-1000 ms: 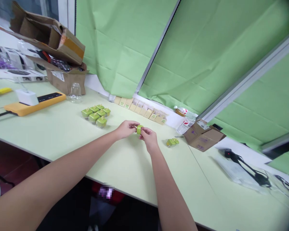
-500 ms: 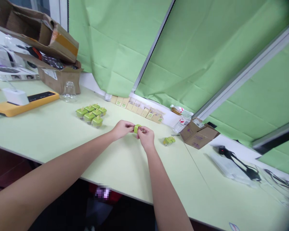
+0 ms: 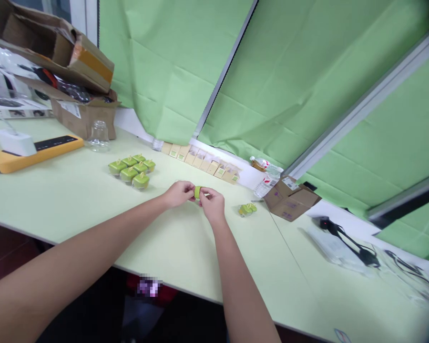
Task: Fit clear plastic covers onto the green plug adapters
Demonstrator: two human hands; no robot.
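Free tabletop (image 3: 93,202) before 7 containers (image 3: 128,175)

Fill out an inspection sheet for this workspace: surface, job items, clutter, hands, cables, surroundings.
Surface: pale table, seam across its right part.
Job items: small green piece held up; seven green-lidded cups grouped at left; smaller group at right, count unclear.
Clutter: stacked cardboard boxes at back left; bottles and open box at back right.
Hands: left hand and right hand both grip the green piece.
Cables: black cord at far right.
Surroundings: green blinds behind.
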